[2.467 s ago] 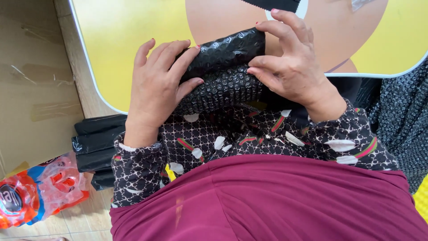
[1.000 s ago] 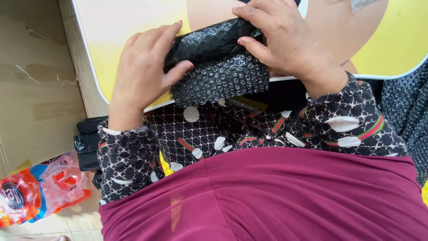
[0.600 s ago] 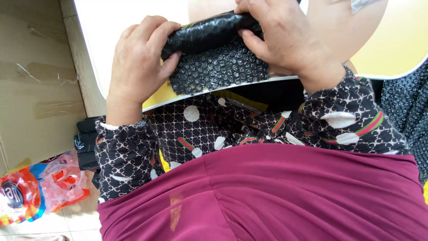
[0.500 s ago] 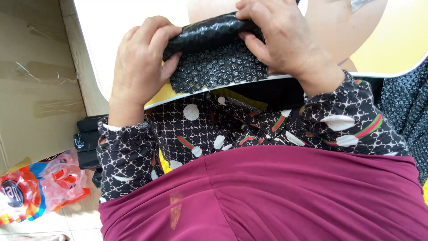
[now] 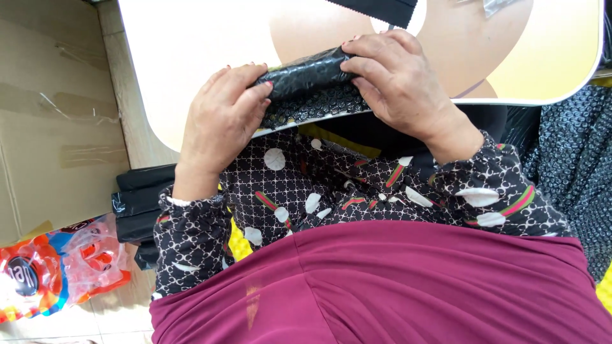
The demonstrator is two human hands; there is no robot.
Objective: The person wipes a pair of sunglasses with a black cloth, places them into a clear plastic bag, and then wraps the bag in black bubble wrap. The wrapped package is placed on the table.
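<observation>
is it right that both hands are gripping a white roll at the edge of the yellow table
Not quite: the roll is black, not white. The head view shows the left hand and right hand both gripping it, one at each end, at the near edge of the yellow table.

A small table (image 5: 191,57) with a pale yellow top, a brown round patch and a white rim fills the upper view. At its near edge, around 12 o'clock from the lap, lies a black textured roll (image 5: 306,73), partly unrolled toward the rim. At 1 o'clock, on the far edge, sits a dark strip (image 5: 382,9), perhaps fabric. At 2 o'clock a crumpled clear scrap (image 5: 500,6) rests on the brown patch.
</observation>
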